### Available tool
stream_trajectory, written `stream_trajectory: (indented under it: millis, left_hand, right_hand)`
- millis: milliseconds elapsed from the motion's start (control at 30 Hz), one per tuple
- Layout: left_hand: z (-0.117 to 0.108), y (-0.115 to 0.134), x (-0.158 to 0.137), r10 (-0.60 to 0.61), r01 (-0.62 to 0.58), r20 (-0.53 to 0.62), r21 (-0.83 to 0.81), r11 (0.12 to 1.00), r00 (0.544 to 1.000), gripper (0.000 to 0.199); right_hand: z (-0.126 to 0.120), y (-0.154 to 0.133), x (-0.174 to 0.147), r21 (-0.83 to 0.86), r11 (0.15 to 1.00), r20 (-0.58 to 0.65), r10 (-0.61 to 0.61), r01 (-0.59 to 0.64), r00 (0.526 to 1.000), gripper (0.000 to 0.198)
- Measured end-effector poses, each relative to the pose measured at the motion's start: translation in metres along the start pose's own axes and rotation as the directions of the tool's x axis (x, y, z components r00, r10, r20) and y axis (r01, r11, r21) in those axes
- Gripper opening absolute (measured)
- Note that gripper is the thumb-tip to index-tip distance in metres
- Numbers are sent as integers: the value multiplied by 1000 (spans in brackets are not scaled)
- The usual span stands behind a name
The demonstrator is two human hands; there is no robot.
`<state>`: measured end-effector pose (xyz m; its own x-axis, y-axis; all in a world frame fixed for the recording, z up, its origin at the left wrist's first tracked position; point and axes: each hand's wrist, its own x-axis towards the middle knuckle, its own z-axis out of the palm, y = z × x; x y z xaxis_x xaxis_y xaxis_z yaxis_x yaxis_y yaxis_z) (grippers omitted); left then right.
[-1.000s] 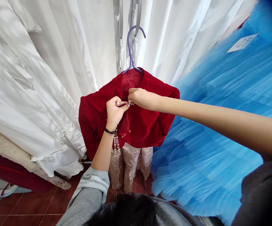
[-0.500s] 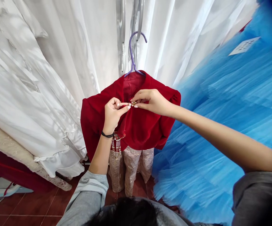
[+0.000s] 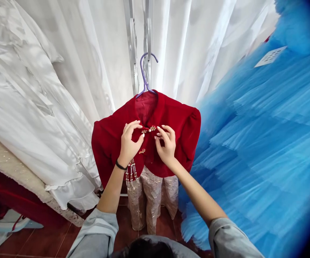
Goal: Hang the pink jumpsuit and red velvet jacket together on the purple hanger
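A short red velvet jacket (image 3: 183, 129) hangs on a purple hanger (image 3: 143, 73) in front of me. At its neckline the two halves of a jewelled clasp (image 3: 152, 128) sit together, with a pearl between them. My left hand (image 3: 130, 141) is at the clasp's left half, thumb and fingers apart around it. On the other side, my right hand (image 3: 167, 143) hovers just off the clasp with loosely bent, parted fingers and nothing in them. A second jewelled piece (image 3: 142, 151) lies lower on the jacket's left front. Below it dangles a beaded tassel (image 3: 131, 173).
Shiny pale-gold fabric (image 3: 153, 195) hangs under the jacket. A blue tulle gown (image 3: 248, 150) fills the right side. White dresses (image 3: 37, 118) hang at left, before a white curtain (image 3: 112, 46). Red tiles (image 3: 163, 225) cover the floor.
My right hand has let go of the clasp and drawn back, lower and to the right. The left fingers have loosened and spread. The clasp now shows joined.
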<state>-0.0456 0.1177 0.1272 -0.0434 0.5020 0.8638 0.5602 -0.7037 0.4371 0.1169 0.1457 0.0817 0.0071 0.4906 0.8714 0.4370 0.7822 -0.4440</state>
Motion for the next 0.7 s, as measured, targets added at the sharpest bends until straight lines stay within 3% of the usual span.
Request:
stream_trajectory:
  millis: [67,133,267,367,433,500,600,700]
  left_hand:
    - [-5,6,-11,39,-27,-48,235,972,998,15]
    - [-7,11,-18,77,-56,-44,354,934,996,16]
    - [0,16,-3,138,-203,185,406,891,973,31]
    - [6,14,18,118,-242,308,403,883,944,24]
    - [8,10,28,94,-240,335,428,871,938,15]
    - [7,9,32,74,-235,343,459,857,937,11]
    - [2,10,34,51,-226,360,465,856,932,8]
    - [-4,13,38,47,-232,402,426,875,914,6]
  right_hand:
    - [-1,-2,-19,-4,999,-108,40,-41,993,32]
    - [-3,-5,-32,-10,996,-154,85,-88,984,27]
    - [-7,-9,-19,-12,997,-114,72,-74,991,27]
    - [-15,-13,22,-180,973,76,-130,142,989,34]
    - [-22,-14,52,-307,892,305,-238,332,922,38]
    - [-28,-15,75,-380,796,486,-261,471,834,41]
    - [-34,-16,91,-433,691,608,-251,579,753,41]
    - [-39,-19,91,-434,668,639,-245,604,729,34]
